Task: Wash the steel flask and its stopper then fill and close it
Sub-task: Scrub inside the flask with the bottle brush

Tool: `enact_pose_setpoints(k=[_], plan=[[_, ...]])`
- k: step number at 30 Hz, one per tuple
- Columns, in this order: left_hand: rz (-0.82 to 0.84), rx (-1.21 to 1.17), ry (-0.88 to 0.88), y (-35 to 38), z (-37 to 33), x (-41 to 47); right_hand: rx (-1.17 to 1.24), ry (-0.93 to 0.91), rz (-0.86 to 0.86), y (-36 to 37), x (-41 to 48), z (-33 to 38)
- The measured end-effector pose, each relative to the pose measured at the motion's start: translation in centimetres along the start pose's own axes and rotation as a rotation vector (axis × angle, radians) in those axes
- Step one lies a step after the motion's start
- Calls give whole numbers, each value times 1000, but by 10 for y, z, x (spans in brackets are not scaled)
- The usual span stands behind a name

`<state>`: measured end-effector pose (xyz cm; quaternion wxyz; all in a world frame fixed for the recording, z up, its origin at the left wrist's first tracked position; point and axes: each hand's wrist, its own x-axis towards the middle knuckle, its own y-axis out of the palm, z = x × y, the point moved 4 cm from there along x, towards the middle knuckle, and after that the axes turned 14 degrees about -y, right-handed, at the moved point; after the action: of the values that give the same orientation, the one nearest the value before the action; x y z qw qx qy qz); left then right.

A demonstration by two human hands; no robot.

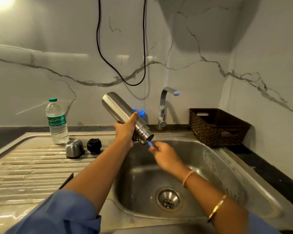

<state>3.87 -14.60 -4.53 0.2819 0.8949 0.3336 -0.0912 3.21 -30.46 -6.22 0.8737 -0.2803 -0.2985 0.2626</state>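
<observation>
My left hand (125, 130) grips the steel flask (118, 108) around its middle and holds it tilted over the sink (227, 166), with the open mouth pointing down and right. My right hand (162, 152) holds a blue brush handle (150, 144) that enters the flask's mouth; the brush end is hidden inside. The black stopper (94, 146) and the steel cap (74, 148) stand side by side on the drainboard (32, 166), left of the basin.
A plastic water bottle (57, 121) with a green cap stands at the back of the drainboard. The tap (164, 107) rises behind the basin, with no water running. A dark woven basket (216, 125) sits on the counter right of it. A blue holder (140, 113) stands behind the flask.
</observation>
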Motion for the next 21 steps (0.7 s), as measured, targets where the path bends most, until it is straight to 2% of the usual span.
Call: enact_pose_setpoints(k=[1, 2, 3, 4, 5, 6, 7, 8, 9, 10, 13, 14, 15, 16, 18, 19, 20, 21], plan=[[11, -6, -11, -2, -2, 2, 438, 183, 77, 4, -1, -2], [21, -26, -23, -3, -3, 5, 589, 216, 93, 4, 2, -5], [18, -36, -28, -3, -3, 7, 527, 173, 75, 2, 6, -9], [1, -35, -27, -4, -3, 8, 287, 63, 50, -3, 6, -11], [-15, -34, -24, -4, -2, 7, -145, -106, 45, -7, 8, -9], [-27, -48, -26, -3, -2, 8, -616, -236, -55, -10, 7, -11], [-34, -70, -39, -2, -1, 7, -829, -263, -76, -9, 3, -12], [-37, -88, -53, -1, 0, 7, -931, -265, -114, -6, 1, -12], [-35, -85, -58, -2, 0, 8, -862, -286, -87, 3, 0, -12], [-36, -59, -50, -3, 0, 10, -650, -235, -74, 8, -2, -12], [-35, 1, -31, -11, -4, 14, 473, 308, 85, 8, -4, -15], [-43, -20, -39, -14, -6, 16, 632, 351, 105, 7, -1, -18], [-58, -38, -44, -17, -8, 16, 615, 308, 93, 4, 3, -20], [-76, -51, -42, -20, -10, 17, 422, 181, 62, 0, 2, -20], [-105, -51, -33, -21, -13, 14, -451, -253, -28, -8, 1, -15], [-114, -58, -37, -21, -13, 13, -719, -349, -40, -6, -3, -14], [-119, -72, -42, -21, -13, 13, -885, -379, -61, -5, -6, -11], [-116, -73, -37, -20, -13, 12, -904, -372, -61, -1, -7, -9]])
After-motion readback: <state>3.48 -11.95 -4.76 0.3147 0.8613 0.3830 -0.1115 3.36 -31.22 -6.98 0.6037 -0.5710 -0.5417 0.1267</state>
